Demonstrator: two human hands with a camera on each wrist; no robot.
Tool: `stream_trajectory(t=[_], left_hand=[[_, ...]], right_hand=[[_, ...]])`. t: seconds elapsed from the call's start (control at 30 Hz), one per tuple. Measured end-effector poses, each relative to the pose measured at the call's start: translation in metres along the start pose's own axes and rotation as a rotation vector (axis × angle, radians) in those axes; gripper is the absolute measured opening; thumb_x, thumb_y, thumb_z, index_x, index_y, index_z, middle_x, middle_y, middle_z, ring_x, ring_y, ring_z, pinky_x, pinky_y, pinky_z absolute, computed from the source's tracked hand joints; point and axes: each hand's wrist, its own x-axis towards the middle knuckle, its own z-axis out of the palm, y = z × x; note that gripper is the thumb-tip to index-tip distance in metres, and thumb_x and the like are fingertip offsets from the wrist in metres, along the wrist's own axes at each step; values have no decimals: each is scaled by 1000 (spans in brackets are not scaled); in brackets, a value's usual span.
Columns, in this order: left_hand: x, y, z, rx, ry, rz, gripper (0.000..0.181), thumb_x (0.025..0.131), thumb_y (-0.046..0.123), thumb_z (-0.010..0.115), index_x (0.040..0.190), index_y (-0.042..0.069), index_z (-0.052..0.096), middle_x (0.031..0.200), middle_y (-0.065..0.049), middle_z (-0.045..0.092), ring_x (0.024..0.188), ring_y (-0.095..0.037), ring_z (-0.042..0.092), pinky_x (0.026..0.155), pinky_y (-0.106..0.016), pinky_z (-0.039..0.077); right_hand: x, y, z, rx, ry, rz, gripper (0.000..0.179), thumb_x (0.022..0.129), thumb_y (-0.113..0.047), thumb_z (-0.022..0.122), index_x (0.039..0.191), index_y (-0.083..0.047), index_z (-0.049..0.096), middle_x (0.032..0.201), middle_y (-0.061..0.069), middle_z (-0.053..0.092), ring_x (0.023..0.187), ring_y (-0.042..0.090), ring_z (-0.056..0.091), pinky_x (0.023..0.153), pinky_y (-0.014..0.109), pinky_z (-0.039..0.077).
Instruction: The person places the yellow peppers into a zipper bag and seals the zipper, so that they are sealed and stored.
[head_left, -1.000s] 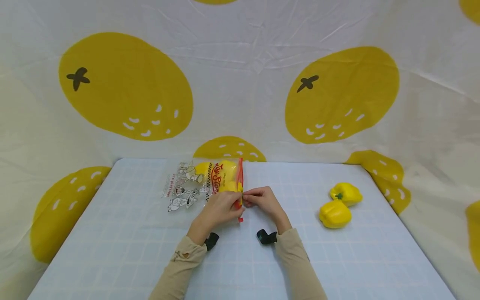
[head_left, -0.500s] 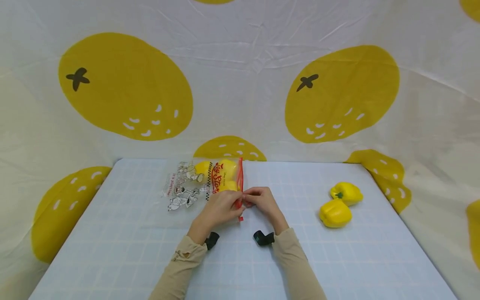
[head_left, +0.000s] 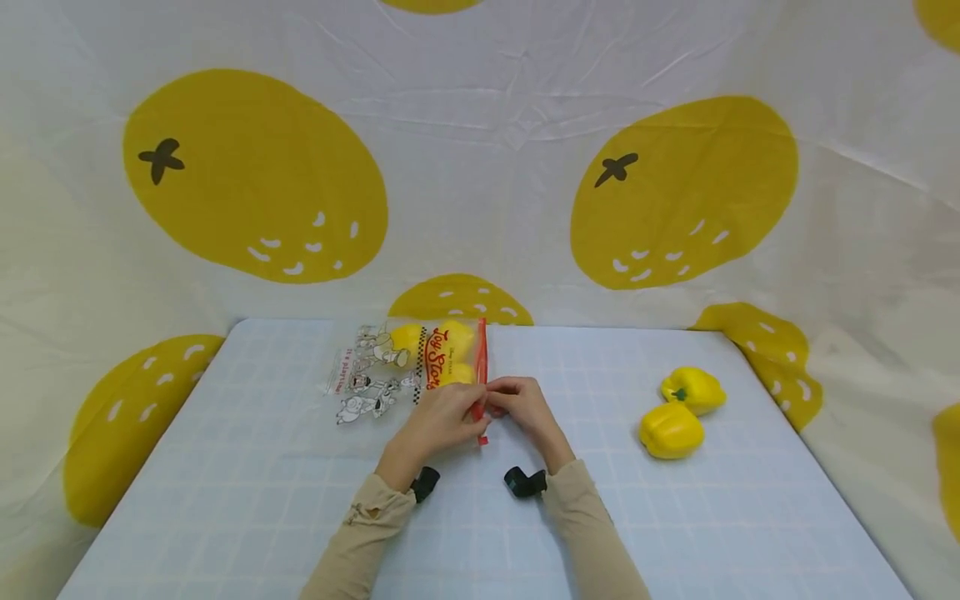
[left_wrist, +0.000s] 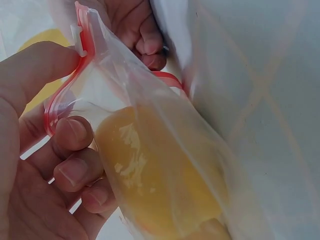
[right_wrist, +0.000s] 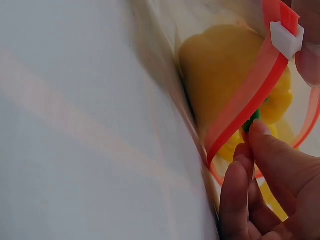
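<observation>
A clear printed zip bag (head_left: 386,375) with a red zip strip (right_wrist: 245,105) lies at the back of the table, yellow bell peppers (right_wrist: 220,65) inside it. My left hand (head_left: 442,417) grips the zip edge near a white slider (left_wrist: 79,41), its thumb against that edge. At the parted mouth, my right hand (head_left: 525,408) holds thumb and forefinger together on a green stem (right_wrist: 251,121), as far as the right wrist view shows. In the head view the left hand partly hides these fingertips. The left wrist view has a pepper (left_wrist: 155,175) blurred behind the plastic.
Two yellow bell peppers (head_left: 671,431) lie touching on the right of the pale checked table (head_left: 675,533). A cloth with large yellow fruit prints (head_left: 480,192) hangs behind. Black wrist cameras (head_left: 525,482) sit by both sleeves.
My right wrist has shifted slightly left, its fingertips staying at the bag's mouth. The left hand and the loose peppers look the same.
</observation>
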Motion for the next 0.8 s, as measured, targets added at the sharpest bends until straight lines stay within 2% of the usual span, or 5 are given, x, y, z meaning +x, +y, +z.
stream_trajectory(t=[0.23, 0.4, 0.43, 0.6, 0.8], left_hand=[[2, -2, 0, 17, -8, -5, 24, 83, 25, 79, 83, 17, 57, 64, 9, 43, 56, -7, 41, 52, -22, 32], [2, -1, -1, 15, -26, -23, 28, 83, 26, 81, 80, 17, 54, 63, 9, 44, 55, -8, 41, 51, -22, 32], [2, -1, -2, 13, -25, -21, 28, 82, 26, 81, 80, 17, 55, 63, 9, 44, 55, -8, 41, 51, -22, 32], [2, -2, -1, 10, -20, -5, 27, 83, 25, 80, 80, 16, 55, 65, 9, 45, 56, -7, 41, 51, -21, 32], [1, -2, 0, 2, -13, 0, 27, 82, 25, 81, 80, 16, 55, 64, 9, 45, 55, -8, 41, 51, -21, 31]], right_hand=[[-5, -13, -12, 31, -4, 6, 23, 93, -10, 68, 108, 8, 70, 87, 14, 70, 68, 19, 63, 68, 31, 55], [-12, -36, -46, -10, -10, 8, 32, 96, -13, 65, 114, 13, 64, 91, 23, 67, 72, 26, 62, 69, 34, 55], [-13, -37, -55, -31, -4, -7, 32, 96, -14, 65, 114, 12, 65, 90, 20, 68, 72, 24, 62, 69, 32, 56], [-38, -65, -108, -218, 47, -59, 36, 98, -25, 63, 118, 5, 65, 100, 20, 68, 79, 26, 63, 72, 29, 56], [-86, -79, -171, -558, 251, -35, 43, 100, -38, 58, 120, 0, 65, 103, 19, 68, 81, 28, 63, 70, 29, 53]])
